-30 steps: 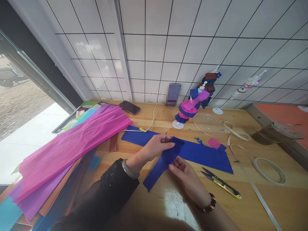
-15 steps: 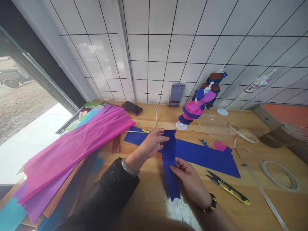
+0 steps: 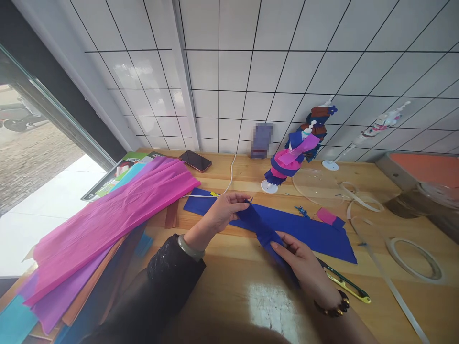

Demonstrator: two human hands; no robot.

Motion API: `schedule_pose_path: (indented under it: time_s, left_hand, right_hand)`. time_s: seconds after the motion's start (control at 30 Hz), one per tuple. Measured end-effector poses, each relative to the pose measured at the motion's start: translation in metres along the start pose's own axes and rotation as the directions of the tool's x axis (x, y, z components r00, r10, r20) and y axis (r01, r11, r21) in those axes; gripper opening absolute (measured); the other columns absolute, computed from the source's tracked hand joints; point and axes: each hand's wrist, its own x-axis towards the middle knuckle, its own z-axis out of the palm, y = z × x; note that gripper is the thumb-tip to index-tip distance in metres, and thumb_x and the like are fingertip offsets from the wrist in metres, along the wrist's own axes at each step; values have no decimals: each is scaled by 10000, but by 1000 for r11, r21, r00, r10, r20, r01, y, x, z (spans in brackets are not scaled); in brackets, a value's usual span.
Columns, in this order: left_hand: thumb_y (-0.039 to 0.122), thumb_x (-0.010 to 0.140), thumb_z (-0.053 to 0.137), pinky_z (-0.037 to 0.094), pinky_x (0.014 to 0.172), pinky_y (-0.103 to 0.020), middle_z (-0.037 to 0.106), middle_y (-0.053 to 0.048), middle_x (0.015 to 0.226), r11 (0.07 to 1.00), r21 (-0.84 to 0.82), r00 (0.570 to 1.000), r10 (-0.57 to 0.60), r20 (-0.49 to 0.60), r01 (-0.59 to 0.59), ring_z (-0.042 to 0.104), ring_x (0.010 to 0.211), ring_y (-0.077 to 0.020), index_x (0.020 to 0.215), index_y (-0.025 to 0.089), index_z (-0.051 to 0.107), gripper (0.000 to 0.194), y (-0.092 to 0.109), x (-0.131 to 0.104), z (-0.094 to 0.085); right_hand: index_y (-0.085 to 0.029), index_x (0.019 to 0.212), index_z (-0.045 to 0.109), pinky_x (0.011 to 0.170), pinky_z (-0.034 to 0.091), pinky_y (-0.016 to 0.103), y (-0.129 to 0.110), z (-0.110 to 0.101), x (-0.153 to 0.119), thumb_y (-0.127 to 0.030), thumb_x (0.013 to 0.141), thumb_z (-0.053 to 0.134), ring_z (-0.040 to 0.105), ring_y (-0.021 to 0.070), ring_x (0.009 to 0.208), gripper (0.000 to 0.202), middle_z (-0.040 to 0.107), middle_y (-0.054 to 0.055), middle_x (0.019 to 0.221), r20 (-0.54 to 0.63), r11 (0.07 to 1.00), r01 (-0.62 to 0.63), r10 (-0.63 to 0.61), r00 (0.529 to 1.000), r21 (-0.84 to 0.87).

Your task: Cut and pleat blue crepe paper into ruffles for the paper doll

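A strip of dark blue crepe paper [image 3: 264, 231] stretches slantwise between my two hands above the table. My left hand [image 3: 231, 210] pinches its upper end between thumb and fingers. Lower down and to the right, my right hand [image 3: 296, 255] grips the strip, and the tail hangs partly hidden below that hand. Behind them a wider blue crepe paper sheet [image 3: 322, 236] lies flat on the wood. The thread snips [image 3: 347, 285] rest just right of my right hand, their blades partly covered by it.
Pink crepe paper [image 3: 118, 229] tops a pile of coloured sheets at left. A phone [image 3: 195, 161] lies at the back. Dolls in paper dresses [image 3: 287, 160] stand on white bases near the tiled wall. A roll of tape [image 3: 416, 260] and white ribbon [image 3: 392, 291] are at right.
My right hand has moved right and slightly down, swinging the strip from nearly upright to a slant. The right hand now covers the snips' blades. My left hand stays nearly in place.
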Motion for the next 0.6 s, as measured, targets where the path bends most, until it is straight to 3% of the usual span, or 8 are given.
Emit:
schedule_pose_path:
  time_s: [0.23,0.43,0.6]
  left_hand:
    - [235,588,726,458,665,-270,632,-42,775,999,22,999,-28,46,27,573,685,-113,856,121,634,306,-1,2,-5]
    - [245,603,717,465,690,-288,621,-44,815,995,88,995,-50,87,43,579,697,-113,868,132,632,300,1,3,-11]
    - [262,641,689,482,680,-310,602,-36,771,992,119,994,-54,95,43,573,673,-113,880,131,627,280,2,2,-13]
  right_hand:
    - [-189,975,624,420,377,210,-1,-10,-2,-450,661,637,394,66,456,408,581,-2,709,-56,1000,15,-15,998,-9]
    - [-166,926,624,390,327,203,-3,-19,-5,-428,649,658,348,56,418,383,491,-30,567,-107,999,6,-9,994,-33]
    - [-173,945,623,379,320,199,0,-27,-7,-421,643,663,347,54,435,393,544,2,667,-108,999,-12,7,994,-49]
